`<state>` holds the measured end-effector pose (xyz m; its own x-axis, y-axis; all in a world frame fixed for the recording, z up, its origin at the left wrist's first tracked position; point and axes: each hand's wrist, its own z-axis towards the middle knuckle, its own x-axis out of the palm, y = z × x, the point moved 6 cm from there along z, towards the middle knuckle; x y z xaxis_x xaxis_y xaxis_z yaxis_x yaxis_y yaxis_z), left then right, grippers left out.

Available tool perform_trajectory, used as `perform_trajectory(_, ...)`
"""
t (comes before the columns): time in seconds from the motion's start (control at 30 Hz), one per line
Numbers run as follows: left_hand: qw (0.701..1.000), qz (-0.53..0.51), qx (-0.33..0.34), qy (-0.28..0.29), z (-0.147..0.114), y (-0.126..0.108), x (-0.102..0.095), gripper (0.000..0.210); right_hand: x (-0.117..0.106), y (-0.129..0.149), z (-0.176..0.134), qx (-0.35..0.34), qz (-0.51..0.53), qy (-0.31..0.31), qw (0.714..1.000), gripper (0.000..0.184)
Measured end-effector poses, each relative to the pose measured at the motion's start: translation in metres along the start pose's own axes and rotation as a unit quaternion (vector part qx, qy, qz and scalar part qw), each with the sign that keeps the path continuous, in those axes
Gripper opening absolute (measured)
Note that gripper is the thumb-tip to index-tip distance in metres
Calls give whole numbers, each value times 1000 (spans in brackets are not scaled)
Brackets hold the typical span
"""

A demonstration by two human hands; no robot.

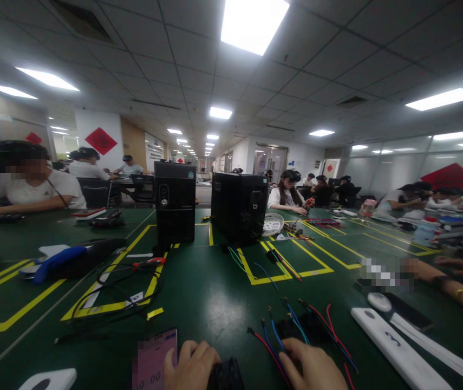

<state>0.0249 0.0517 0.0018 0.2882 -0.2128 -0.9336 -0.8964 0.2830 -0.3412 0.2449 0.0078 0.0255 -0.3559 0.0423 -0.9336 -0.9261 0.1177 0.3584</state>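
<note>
Left hand (190, 367): at 6 o'clock on the bottom edge, fingers curled, resting on the green table (210, 303); thumb side against the pink card (155, 362), knuckles touching the black connector block (225, 375). Grip: cannot tell whether closed on anything.
Right hand (311, 367): at 5 o'clock, just right of the block, fingers bent down onto the wire bundle (296, 330). Grip: fingers together over the wires; clamped or merely pressing, cannot tell.
Black connector block: between both hands, cut by the bottom edge, mostly hidden.
Wire bundle: red and blue leads fanning from the right hand toward 12 to 2 o'clock, ends loose on the table.
Pink card: at 7 o'clock from the left hand, flat, print blurred.
Left computer tower (175, 201): upright at 12 o'clock, well apart from the hands.
Right computer tower (239, 206): upright just beside it at 1 o'clock, thin coloured wires trailing from its base.
White numbered strip (393, 344): at 3 o'clock, lying diagonal, marked "3".
Red-handled tool (149, 264): at 11 o'clock, among black cables on yellow tape lines.
Blue and black case (72, 259): at 10 o'clock.
White basket (272, 223): right of the towers.
Co-worker's forearm (454, 290): at 3 o'clock, gold bracelet, resting on the table.
Other people: seated at far benches at 9 to 10 and 1 to 2 o'clock.
</note>
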Motion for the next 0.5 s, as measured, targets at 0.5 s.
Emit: perform_trajectory(0.5,998,27,8,49,2,0,-1,25,39,64,-1,-334,-30,18,942,47)
